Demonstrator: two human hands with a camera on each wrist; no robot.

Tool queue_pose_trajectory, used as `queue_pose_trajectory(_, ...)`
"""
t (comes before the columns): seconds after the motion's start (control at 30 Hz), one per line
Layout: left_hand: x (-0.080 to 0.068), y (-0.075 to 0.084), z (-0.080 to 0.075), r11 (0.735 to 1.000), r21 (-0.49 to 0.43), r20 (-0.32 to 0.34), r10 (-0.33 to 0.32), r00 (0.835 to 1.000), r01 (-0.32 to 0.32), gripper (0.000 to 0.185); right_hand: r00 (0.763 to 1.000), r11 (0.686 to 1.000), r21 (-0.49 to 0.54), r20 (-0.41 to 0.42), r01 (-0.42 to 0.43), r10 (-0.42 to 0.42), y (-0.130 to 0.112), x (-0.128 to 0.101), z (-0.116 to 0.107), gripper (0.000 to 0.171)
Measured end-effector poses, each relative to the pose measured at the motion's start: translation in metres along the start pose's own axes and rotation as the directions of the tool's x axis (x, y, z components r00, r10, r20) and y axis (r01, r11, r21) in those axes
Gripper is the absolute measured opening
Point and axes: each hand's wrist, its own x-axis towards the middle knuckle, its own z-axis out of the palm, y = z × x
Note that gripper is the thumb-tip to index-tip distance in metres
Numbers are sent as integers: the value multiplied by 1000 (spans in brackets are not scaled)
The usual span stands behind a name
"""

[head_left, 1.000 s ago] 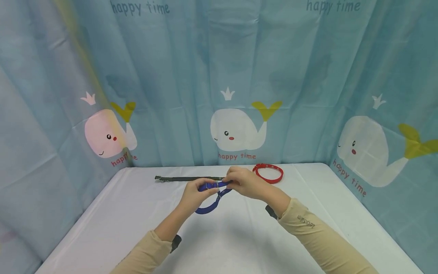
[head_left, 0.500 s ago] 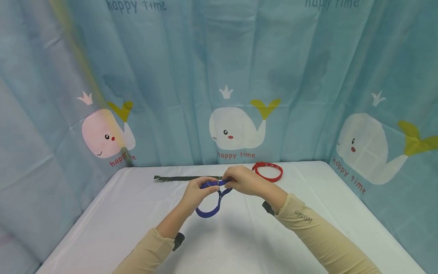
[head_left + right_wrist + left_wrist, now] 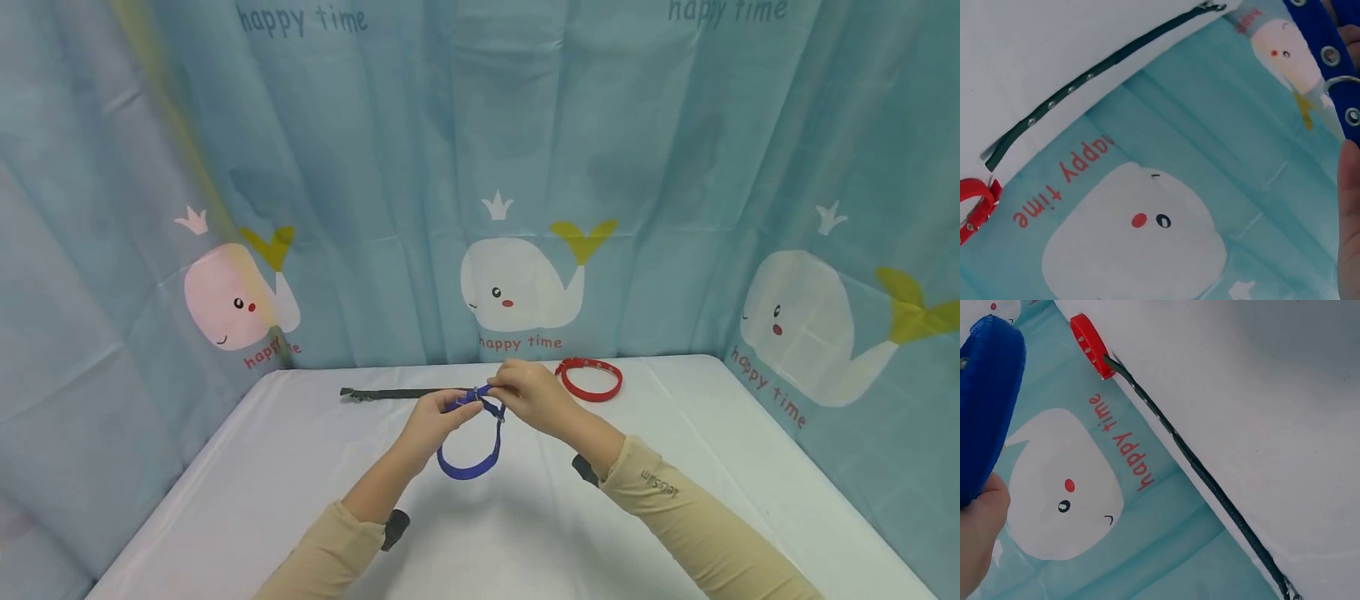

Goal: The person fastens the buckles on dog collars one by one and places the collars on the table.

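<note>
A blue collar (image 3: 469,472) with metal eyelets and a ring hangs in a loop above the table, held up between both hands. My left hand (image 3: 429,425) pinches it near the buckle, thumb below and fingers above. On the other side my right hand (image 3: 534,397) pinches the strap close to the buckle. In the right wrist view, eyelets and a metal ring show on the blue strap (image 3: 1330,56), with part of the right hand (image 3: 1349,206) beside it. The left wrist view catches the wide blue band (image 3: 988,394) and a bit of the left hand (image 3: 984,531).
Behind the hands, a dark green collar (image 3: 390,393) lies stretched straight along the table's back edge. A red collar (image 3: 592,397), closed in a loop, lies at the back right. The white-covered table (image 3: 637,550) meets a blue curtain (image 3: 375,275) with whale prints.
The blue collar's loop has swung down and to the right and hangs rounder. My right fingers have shifted slightly left and up along the strap near the buckle.
</note>
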Motion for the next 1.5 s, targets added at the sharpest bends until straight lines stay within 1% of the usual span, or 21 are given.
queue_pose_trajectory(0.07, 0, 1, 1, 1000, 8, -12, -4, 1000, 5, 30, 999, 999, -8, -12, 34, -34, 0, 0, 1, 9)
queue_pose_trajectory(0.17, 0, 2, 2, 1000, -7, -25, -15, 1000, 15, 29, 996, 996, -6, -2, 92, -92, -1, 0, 1, 13)
queue_pose_trajectory(0.23, 0, 3, 2, 999, -25, -36, -21, 999, 20, 29, 995, 995, 8, -4, 101, -101, 0, 0, 3, 14)
queue_pose_trajectory(0.3, 1, 4, 2, 999, -31, -42, -11, 999, 10, 30, 997, 996, 39, -17, 79, -79, 0, -1, 4, 14)
queue_pose_trajectory(0.4, -1, 5, 0, 999, -54, -55, -3, 998, 0, 30, 999, 995, 102, -47, 12, -7, 2, -5, 5, 12)
queue_pose_trajectory(0.5, -2, 4, -1, 997, -71, -56, 2, 998, -6, 30, 997, 985, 169, -54, -40, 50, 2, -8, 5, 10)
queue_pose_trajectory(0.6, -4, 4, 1, 997, -81, -56, -4, 998, -1, 31, 995, 973, 220, -49, -70, 82, 0, -9, 6, 8)
queue_pose_trajectory(0.8, -5, 8, 5, 997, -72, -54, 16, 998, -20, 31, 993, 962, 257, -50, -91, 107, 1, -11, 8, 8)
queue_pose_trajectory(0.9, -7, 10, 4, 999, -41, -54, 28, 998, -30, 29, 988, 956, 268, -67, -118, 141, 0, -8, 3, 10)
queue_pose_trajectory(1.0, -8, 13, 3, 999, 3, -49, 37, 998, -36, 27, 984, 953, 257, -37, -159, 174, -4, 0, -5, 14)
queue_pose_trajectory(1.13, -8, 16, 4, 997, 61, -4, 41, 999, -41, 26, 979, 958, 203, 81, -200, 188, -10, 13, -14, 21)
queue_pose_trajectory(1.23, -8, 17, 5, 995, 81, 42, 53, 998, -56, 26, 973, 969, 152, 153, -196, 173, -10, 20, -15, 22)
queue_pose_trajectory(1.33, -8, 17, 6, 995, 80, 68, 60, 996, -66, 25, 966, 977, 112, 203, -182, 157, -9, 24, -14, 21)
queue_pose_trajectory(1.5, -8, 16, 6, 995, 87, 71, 50, 996, -57, 24, 961, 979, 94, 231, -179, 153, -10, 28, -11, 14)
